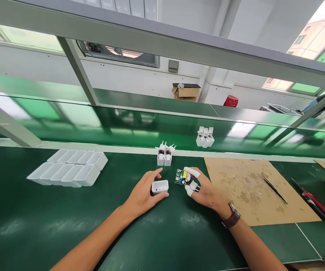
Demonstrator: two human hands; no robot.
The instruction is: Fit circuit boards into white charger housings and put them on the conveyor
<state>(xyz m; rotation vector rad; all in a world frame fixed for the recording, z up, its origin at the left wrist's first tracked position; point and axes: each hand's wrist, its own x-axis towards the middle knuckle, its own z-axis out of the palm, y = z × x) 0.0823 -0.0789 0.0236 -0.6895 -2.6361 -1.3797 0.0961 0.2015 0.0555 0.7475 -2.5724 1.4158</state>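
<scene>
Ten empty white shells (69,168) (two rows of five); two assembled plugs (164,154); three more (205,137) on the belt.

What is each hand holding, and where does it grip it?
The left hand grips a white open casing by its sides. The right hand holds a green circuit board at its plug end, between capped fingertips.

Both forearms are bare, with no sleeves in view. The right hand (204,190) wears white finger cots on the thumb and at least one finger. Just behind that hand, on the wrist, sits a wristwatch (232,216) with a dark brown strap and a metal case. The left hand (145,192), on the far side of the watch, wears nothing.
</scene>
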